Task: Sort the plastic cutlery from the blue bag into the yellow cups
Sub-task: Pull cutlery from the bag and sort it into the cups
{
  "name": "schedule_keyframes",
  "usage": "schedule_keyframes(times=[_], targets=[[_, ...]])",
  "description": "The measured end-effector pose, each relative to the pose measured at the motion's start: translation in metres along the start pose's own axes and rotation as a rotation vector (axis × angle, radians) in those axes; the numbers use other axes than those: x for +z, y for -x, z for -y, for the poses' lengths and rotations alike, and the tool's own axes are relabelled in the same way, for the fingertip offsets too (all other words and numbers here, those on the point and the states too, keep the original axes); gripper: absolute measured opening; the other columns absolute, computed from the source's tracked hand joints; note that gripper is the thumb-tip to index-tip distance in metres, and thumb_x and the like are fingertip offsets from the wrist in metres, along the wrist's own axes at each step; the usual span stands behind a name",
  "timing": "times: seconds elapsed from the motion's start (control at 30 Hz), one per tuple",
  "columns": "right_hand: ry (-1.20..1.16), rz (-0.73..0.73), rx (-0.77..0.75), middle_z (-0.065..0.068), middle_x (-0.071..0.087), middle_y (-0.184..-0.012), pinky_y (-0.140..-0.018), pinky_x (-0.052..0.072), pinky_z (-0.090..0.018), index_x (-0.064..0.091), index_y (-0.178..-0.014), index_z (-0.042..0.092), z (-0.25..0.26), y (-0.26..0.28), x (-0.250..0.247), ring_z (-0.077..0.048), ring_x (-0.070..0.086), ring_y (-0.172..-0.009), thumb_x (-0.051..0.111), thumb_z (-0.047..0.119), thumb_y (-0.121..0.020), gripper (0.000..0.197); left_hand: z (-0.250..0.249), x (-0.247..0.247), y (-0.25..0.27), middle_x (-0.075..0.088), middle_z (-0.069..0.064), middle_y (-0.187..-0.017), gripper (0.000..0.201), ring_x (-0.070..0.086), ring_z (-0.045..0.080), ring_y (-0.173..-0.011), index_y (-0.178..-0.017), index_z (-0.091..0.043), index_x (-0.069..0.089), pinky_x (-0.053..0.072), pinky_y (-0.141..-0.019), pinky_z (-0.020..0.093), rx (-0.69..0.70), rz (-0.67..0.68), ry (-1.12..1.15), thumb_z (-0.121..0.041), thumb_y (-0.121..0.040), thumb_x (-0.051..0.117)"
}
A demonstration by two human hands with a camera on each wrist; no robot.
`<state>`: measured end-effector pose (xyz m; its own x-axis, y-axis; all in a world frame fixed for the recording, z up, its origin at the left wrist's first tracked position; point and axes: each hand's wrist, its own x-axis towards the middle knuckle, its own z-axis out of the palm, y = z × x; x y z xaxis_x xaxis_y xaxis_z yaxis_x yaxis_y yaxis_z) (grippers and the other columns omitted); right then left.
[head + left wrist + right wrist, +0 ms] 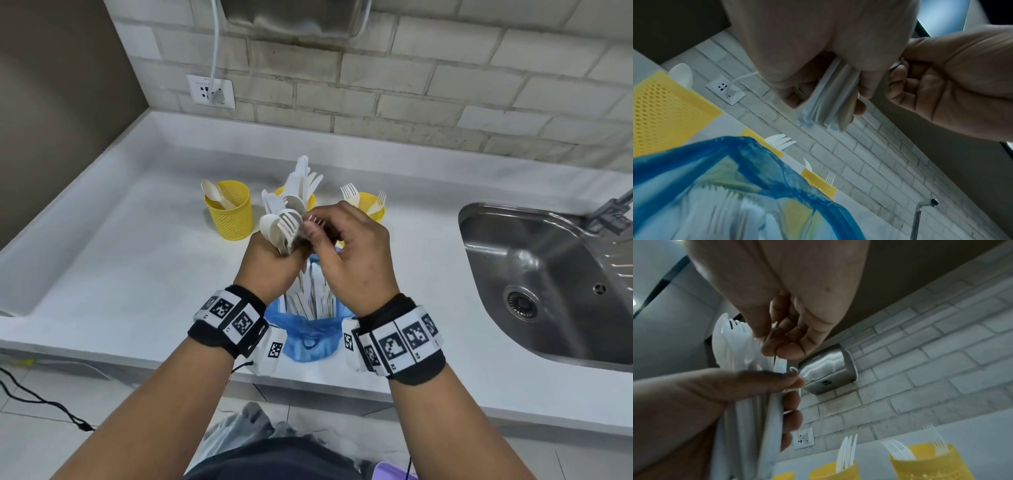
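My left hand (286, 248) grips a bundle of white plastic cutlery (282, 222) by the handles, heads up, above the blue bag (308, 330). My right hand (312, 224) pinches one thin piece at the top of that bundle (731, 340); its kind is hidden by the fingers. The bag stands near the counter's front edge with more cutlery in it (731, 203). Behind stand three yellow mesh cups: the left cup (230, 212) holds a spoon, the middle cup (830, 471) knives, the right cup (925, 462) forks. The bundle hides most of the middle cup in the head view.
A steel sink (479, 219) with a faucet (613, 209) lies to the right. A wall socket (210, 90) with a white cable and a steel hand dryer (826, 368) are on the brick wall behind. A wall borders the white counter (120, 240) on its left.
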<state>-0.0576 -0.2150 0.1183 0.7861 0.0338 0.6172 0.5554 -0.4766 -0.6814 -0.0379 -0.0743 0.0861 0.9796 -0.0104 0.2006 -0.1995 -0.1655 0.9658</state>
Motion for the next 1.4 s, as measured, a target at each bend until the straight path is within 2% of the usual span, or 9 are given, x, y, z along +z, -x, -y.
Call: schedule_keyframes(times=[0.13,0.27,0.47,0.6,0.7,0.87,0.97,1.13,1.4], targets=[[0.021,-0.043,-0.007,0.001,0.07,-0.09,-0.073,0.053,-0.03,0.074,-0.099,0.009,0.009,-0.006,0.021,-0.011,0.063,-0.079,0.069,0.009,-0.094,0.006,0.004,-0.013,-0.007,0.072,0.005,-0.079,0.012,0.067,0.014,-0.075,-0.081,-0.032,0.068,0.059,-0.07,0.045,0.026,0.023,-0.002,-0.044,-0.08,0.064],[-0.177,-0.022,0.176,0.012,0.065,-0.083,-0.072,0.058,-0.035,0.069,-0.111,0.016,0.012,-0.015,0.034,-0.013,0.067,-0.077,0.069,0.01,-0.093,0.019,0.009,-0.023,-0.012,0.07,-0.007,-0.075,0.01,0.065,0.007,-0.068,-0.101,-0.019,0.063,0.054,-0.062,0.024,0.017,0.102,0.134,-0.009,-0.099,0.06],[-0.366,-0.106,0.3,-0.003,0.063,-0.096,-0.079,0.052,-0.026,0.063,-0.113,0.012,0.002,-0.036,0.035,-0.011,0.06,-0.082,0.062,-0.001,-0.086,0.03,0.014,-0.047,-0.026,0.071,0.002,-0.079,0.007,0.053,0.026,-0.059,-0.102,-0.012,0.065,0.049,-0.059,0.033,-0.017,0.261,0.246,-0.013,-0.103,0.057],[-0.388,-0.174,0.535,0.001,0.058,-0.105,-0.078,0.057,-0.034,0.051,-0.131,0.022,-0.004,-0.048,0.044,-0.017,0.063,-0.086,0.064,0.017,-0.08,0.053,0.011,-0.06,-0.038,0.072,0.01,-0.085,0.017,0.057,0.018,-0.061,-0.106,-0.008,0.067,0.05,-0.057,0.026,-0.065,0.327,0.3,-0.023,-0.102,0.059],[-0.61,-0.174,0.589,-0.006,0.064,-0.106,-0.067,0.057,-0.041,0.042,-0.139,0.025,-0.005,-0.051,0.06,-0.029,0.065,-0.084,0.066,0.004,-0.086,0.062,0.011,-0.065,-0.046,0.071,0.01,-0.087,0.015,0.062,0.022,-0.068,-0.108,-0.014,0.069,0.054,-0.069,0.036,-0.029,0.402,0.276,-0.022,-0.1,0.059],[-0.598,-0.106,0.55,-0.03,0.063,-0.091,-0.052,0.051,-0.034,0.058,-0.126,0.0,-0.004,-0.055,0.075,-0.028,0.058,-0.069,0.058,-0.009,-0.096,0.031,0.017,-0.075,-0.054,0.072,0.014,-0.093,0.016,0.07,0.023,-0.088,-0.107,-0.024,0.073,0.057,-0.076,0.045,-0.043,0.372,0.291,-0.017,-0.102,0.06],[-0.498,-0.088,0.528,-0.034,0.064,-0.092,-0.055,0.055,-0.028,0.063,-0.115,-0.004,-0.002,-0.057,0.082,-0.021,0.061,-0.067,0.057,-0.008,-0.097,0.019,0.021,-0.08,-0.057,0.071,0.014,-0.093,0.016,0.069,0.021,-0.087,-0.115,-0.012,0.068,0.056,-0.076,0.036,-0.033,0.361,0.297,-0.011,-0.103,0.058],[-0.4,-0.052,0.485,-0.023,0.069,-0.086,-0.058,0.056,-0.021,0.067,-0.108,0.001,-0.005,-0.064,0.092,-0.016,0.067,-0.07,0.061,-0.003,-0.097,0.013,0.024,-0.088,-0.062,0.072,-0.007,-0.087,0.019,0.068,0.009,-0.077,-0.113,-0.013,0.063,0.055,-0.075,0.025,-0.011,0.355,0.242,-0.002,-0.097,0.064],[-0.611,-0.004,0.532,-0.012,0.07,-0.091,-0.057,0.054,-0.02,0.067,-0.11,-0.003,-0.013,-0.082,0.09,-0.009,0.067,-0.07,0.064,-0.001,-0.097,0.013,0.019,-0.096,-0.077,0.078,0.005,-0.092,0.022,0.071,0.018,-0.07,-0.114,-0.015,0.065,0.056,-0.065,0.023,-0.069,0.365,0.285,0.0,-0.1,0.058]])
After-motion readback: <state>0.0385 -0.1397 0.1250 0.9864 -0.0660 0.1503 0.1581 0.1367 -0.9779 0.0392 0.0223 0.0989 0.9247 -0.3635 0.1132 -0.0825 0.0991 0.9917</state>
